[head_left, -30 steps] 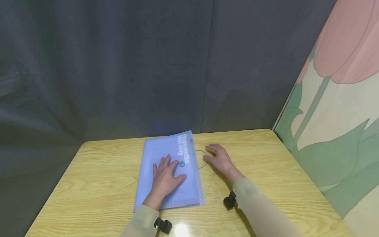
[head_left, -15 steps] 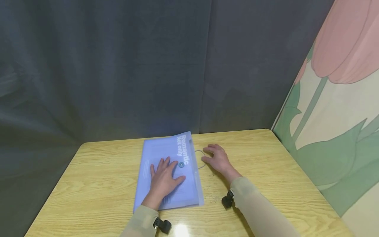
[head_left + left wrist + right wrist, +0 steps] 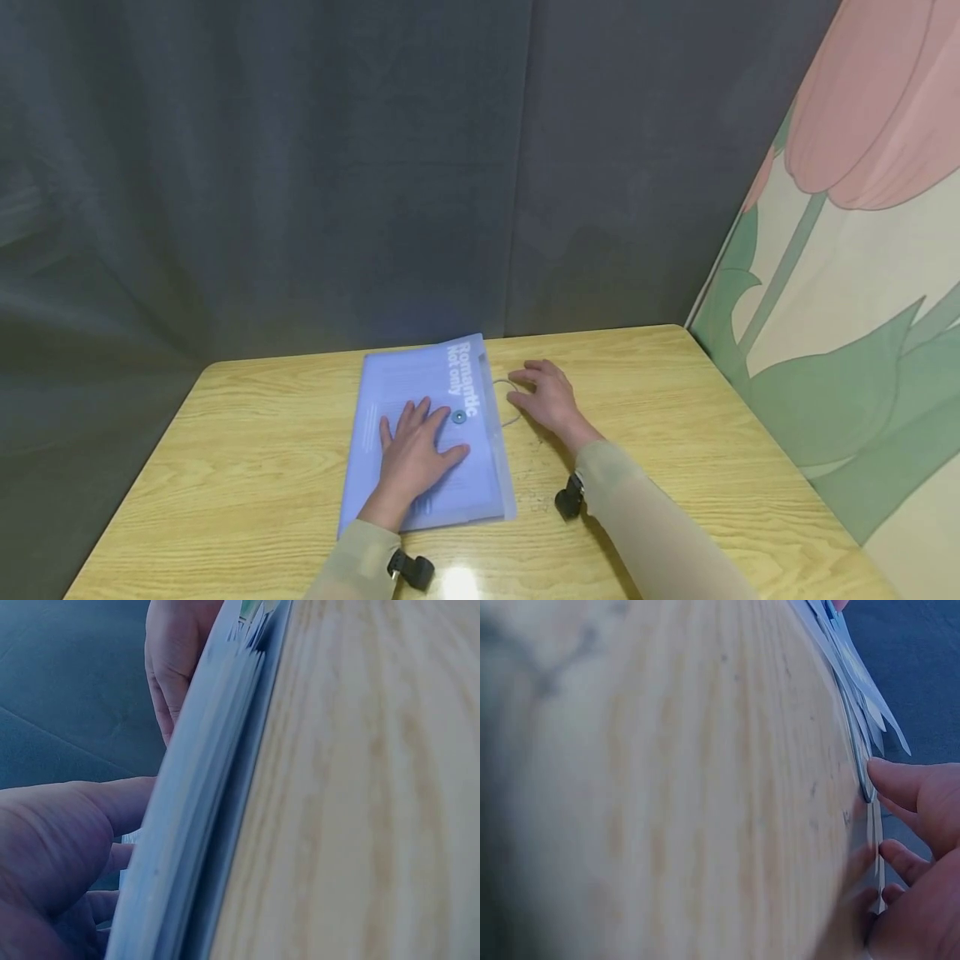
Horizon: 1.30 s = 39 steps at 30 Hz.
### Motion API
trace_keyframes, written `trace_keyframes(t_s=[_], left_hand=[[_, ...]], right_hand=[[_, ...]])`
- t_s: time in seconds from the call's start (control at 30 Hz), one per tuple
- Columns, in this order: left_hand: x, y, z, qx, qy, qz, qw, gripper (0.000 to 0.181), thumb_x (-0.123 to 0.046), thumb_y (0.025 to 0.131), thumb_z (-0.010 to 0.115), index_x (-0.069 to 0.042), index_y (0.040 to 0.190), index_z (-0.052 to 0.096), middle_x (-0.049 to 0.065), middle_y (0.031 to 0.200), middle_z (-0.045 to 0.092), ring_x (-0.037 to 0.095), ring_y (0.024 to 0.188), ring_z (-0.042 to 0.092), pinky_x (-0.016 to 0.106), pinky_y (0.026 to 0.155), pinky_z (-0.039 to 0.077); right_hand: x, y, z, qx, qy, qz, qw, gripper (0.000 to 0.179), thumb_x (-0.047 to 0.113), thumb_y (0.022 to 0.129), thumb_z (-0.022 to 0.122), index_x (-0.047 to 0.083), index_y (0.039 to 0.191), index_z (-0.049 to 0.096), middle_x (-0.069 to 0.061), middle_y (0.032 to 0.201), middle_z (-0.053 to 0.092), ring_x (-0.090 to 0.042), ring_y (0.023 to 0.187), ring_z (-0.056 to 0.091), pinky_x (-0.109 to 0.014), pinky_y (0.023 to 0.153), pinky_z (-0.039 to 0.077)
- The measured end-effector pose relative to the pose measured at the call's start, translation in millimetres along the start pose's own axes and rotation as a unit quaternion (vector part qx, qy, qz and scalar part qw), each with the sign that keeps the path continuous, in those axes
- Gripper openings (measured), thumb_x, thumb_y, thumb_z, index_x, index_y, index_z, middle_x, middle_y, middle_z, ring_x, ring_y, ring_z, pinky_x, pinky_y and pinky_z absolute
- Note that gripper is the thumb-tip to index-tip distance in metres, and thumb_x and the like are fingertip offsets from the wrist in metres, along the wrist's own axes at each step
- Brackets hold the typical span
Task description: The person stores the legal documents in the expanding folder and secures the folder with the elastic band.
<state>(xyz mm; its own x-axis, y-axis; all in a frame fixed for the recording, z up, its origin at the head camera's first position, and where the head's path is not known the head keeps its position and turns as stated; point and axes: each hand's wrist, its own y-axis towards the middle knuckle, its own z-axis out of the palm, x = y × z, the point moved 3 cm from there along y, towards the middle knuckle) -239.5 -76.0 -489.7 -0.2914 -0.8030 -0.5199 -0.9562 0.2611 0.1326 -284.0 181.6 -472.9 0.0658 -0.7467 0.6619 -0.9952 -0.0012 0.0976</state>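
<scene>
A translucent blue-purple document folder (image 3: pixel 431 379) lies on the wooden table, its flap printed with white lettering. On the flap is a round blue button (image 3: pixel 459 417). My left hand (image 3: pixel 414 462) rests on the folder with fingers spread, thumb and index finger to either side of the button. A thin elastic cord loop (image 3: pixel 507 381) sticks out past the folder's right edge. My right hand (image 3: pixel 551 402) is at that loop, thumb and index finger apart. In the right wrist view, the thumb (image 3: pixel 900 784) sits right by the cord's end. Stacked papers (image 3: pixel 217 757) show inside the folder's side.
The light wood table (image 3: pixel 247 450) has small dark marks to the right of the folder. A dark grey curtain (image 3: pixel 360 167) hangs behind its far edge. At the right stands a wall panel with tulip pictures (image 3: pixel 862 333). Each wrist carries a small black camera (image 3: pixel 416 572).
My right hand has shifted slightly left, closer to the folder's edge and the cord loop. The left hand stays in place on the folder. The head view has shifted a little.
</scene>
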Motion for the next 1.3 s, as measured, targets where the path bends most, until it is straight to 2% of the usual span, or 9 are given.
trace_keyframes(t_s=[0.3,0.5,0.63,0.9,1.03,1.1,1.2,1.3], left_hand=[[-1.6,-0.9,-0.1,0.001,0.002,0.001,1.0000,0.070,-0.047,0.093,0.086,-0.011,0.150,0.067,0.025,0.166,0.047,0.052,0.158,0.034,0.081,0.122,0.009],[-1.6,-1.7,-0.9,0.000,-0.003,0.003,1.0000,0.070,-0.047,0.093,0.085,-0.010,0.150,0.066,0.026,0.166,0.046,0.052,0.158,0.033,0.081,0.122,0.008],[-1.0,-2.7,-0.9,0.001,-0.004,0.001,1.0000,0.071,-0.047,0.093,0.085,-0.010,0.151,0.066,0.026,0.167,0.046,0.053,0.158,0.031,0.081,0.122,0.007],[-1.9,-2.0,-2.0,0.002,0.001,0.004,1.0000,0.071,-0.048,0.093,0.085,-0.011,0.151,0.066,0.025,0.167,0.046,0.052,0.158,0.033,0.081,0.122,0.008],[-2.1,-2.4,-1.5,0.004,0.002,0.004,1.0000,0.071,-0.048,0.093,0.085,-0.010,0.151,0.066,0.025,0.167,0.046,0.052,0.158,0.032,0.081,0.122,0.008],[-2.1,-2.3,-1.4,0.006,0.003,0.003,1.0000,0.072,-0.048,0.093,0.085,-0.011,0.151,0.066,0.025,0.167,0.045,0.052,0.159,0.032,0.081,0.122,0.008],[-1.7,-1.9,-1.2,0.006,0.001,0.003,1.0000,0.072,-0.048,0.093,0.084,-0.011,0.152,0.066,0.025,0.168,0.045,0.052,0.159,0.031,0.080,0.123,0.007],[-1.7,-1.7,-1.3,0.007,0.001,0.004,1.0000,0.072,-0.049,0.093,0.084,-0.010,0.152,0.065,0.025,0.168,0.045,0.052,0.159,0.031,0.080,0.123,0.007]], right_hand=[[3,5.2,4,-0.011,-0.022,-0.005,0.9997,0.025,0.020,0.102,0.079,0.010,0.124,0.082,-0.023,0.160,0.053,-0.049,0.155,0.036,-0.065,0.127,0.019],[4,6.8,5,-0.027,-0.010,0.003,0.9996,0.007,0.019,0.099,0.081,0.012,0.100,0.082,-0.022,0.158,0.054,-0.049,0.154,0.037,-0.064,0.127,0.018],[3,7.6,7,-0.029,-0.014,0.001,0.9995,0.010,0.016,0.098,0.080,0.013,0.089,0.081,-0.023,0.158,0.055,-0.050,0.153,0.037,-0.064,0.127,0.019],[3,6.3,1,-0.008,0.006,0.004,0.9999,0.014,0.011,0.104,0.075,0.009,0.091,0.078,-0.023,0.158,0.055,-0.048,0.155,0.035,-0.061,0.129,0.022],[1,3.1,-1,-0.002,0.023,-0.001,0.9997,0.012,0.011,0.106,0.073,0.009,0.095,0.077,-0.023,0.147,0.061,-0.047,0.152,0.037,-0.060,0.127,0.026],[2,1.2,-1,-0.001,0.023,-0.006,0.9997,0.011,0.011,0.107,0.071,0.009,0.098,0.076,-0.018,0.134,0.067,-0.044,0.144,0.045,-0.059,0.122,0.033],[4,-1.8,-2,0.005,0.021,-0.008,0.9997,0.009,0.012,0.109,0.069,0.009,0.103,0.075,-0.010,0.112,0.071,-0.035,0.118,0.059,-0.052,0.107,0.046],[5,-4.1,-4,0.011,0.020,-0.001,0.9997,0.010,0.015,0.109,0.069,0.008,0.112,0.076,-0.005,0.106,0.073,-0.026,0.098,0.063,-0.048,0.094,0.052]])
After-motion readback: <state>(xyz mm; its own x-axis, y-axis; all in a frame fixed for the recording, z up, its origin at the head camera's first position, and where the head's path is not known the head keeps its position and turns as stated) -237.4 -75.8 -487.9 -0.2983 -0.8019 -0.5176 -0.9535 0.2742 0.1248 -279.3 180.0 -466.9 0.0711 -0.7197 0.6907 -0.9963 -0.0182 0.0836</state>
